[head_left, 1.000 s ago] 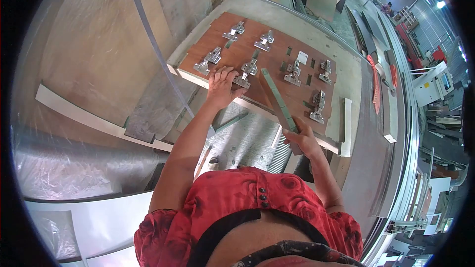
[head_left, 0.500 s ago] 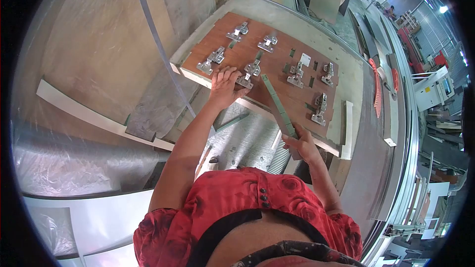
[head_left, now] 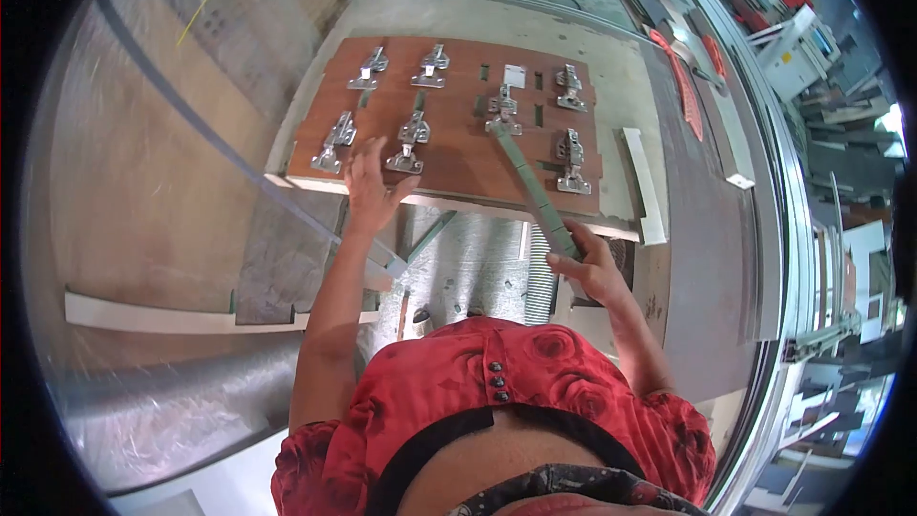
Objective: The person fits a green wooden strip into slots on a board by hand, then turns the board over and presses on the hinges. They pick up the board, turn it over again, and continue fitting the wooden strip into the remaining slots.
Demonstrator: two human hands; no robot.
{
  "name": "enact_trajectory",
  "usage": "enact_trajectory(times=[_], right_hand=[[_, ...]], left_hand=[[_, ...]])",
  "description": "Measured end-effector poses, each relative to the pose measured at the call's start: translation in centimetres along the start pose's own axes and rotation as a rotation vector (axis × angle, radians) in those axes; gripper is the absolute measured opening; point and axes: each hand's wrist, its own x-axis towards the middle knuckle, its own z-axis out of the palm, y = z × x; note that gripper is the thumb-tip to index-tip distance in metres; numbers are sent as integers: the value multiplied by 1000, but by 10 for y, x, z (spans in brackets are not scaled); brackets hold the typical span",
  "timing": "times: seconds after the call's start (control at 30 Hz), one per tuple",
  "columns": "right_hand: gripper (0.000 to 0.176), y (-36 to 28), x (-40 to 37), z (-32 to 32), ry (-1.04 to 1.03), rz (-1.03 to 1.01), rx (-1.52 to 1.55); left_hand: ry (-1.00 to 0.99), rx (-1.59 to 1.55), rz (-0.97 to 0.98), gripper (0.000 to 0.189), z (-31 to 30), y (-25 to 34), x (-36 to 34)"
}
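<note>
A brown board [head_left: 449,172] with notches and slots carries several metal cabinet hinges, among them a front one [head_left: 410,141], a front-left one [head_left: 335,141] and a middle one [head_left: 503,109]. My left hand [head_left: 371,189] is at the board's front edge, fingers apart, between the two front-left hinges; its thumb points toward the base of the front one. My right hand [head_left: 590,266] is wrapped round the near end of a narrow strip of board [head_left: 531,183] with a green face and dark cross marks. The strip's far tip overlaps the base of the middle hinge.
A pale worktop [head_left: 626,72] lies under the board, with a white strip [head_left: 645,186] at its right. Farther right are red-handled pliers [head_left: 680,81] beside a metal rail. A grey strap [head_left: 205,129] runs diagonally at left. A ribbed hose [head_left: 540,277] shows below the board.
The view has turned and shifted. My left hand has come off the front hinge's base to the space left of it. The strip's tip has moved to the middle hinge.
</note>
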Motion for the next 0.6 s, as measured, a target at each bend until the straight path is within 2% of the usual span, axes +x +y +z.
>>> enact_trajectory(times=[0.07, 0.1, 0.13, 0.2, 0.27, 0.4, 0.47, 0.53, 0.6], right_hand=[[63, 3, -10, -10, 52, 41, -11], [62, 6, -15, -12, 112, 38, -45], [62, 8, -18, -13, 170, 36, -80], [61, 14, -21, -12, 202, 68, -38], [61, 16, -21, -10, 213, 129, -36], [58, 18, -22, -15, 160, 142, 3], [57, 17, -25, -19, 190, 71, 63], [56, 9, -28, -26, 334, 18, 136], [55, 7, -29, -37, 393, 30, 163]], left_hand=[[142, -280, -122, 77, 0, 8, 2], [234, -226, -33, 75, 5, 15, 3], [223, -232, -19, 75, 7, 28, 6], [152, -187, 208, 72, 13, 61, 9], [54, -278, 354, 70, 25, 92, 13], [-80, -341, 419, 70, 67, 119, 30], [-174, -413, 350, 69, 84, 125, 41], [-214, -438, 369, 68, 104, 132, 50], [-260, -466, 394, 66, 114, 141, 54]])
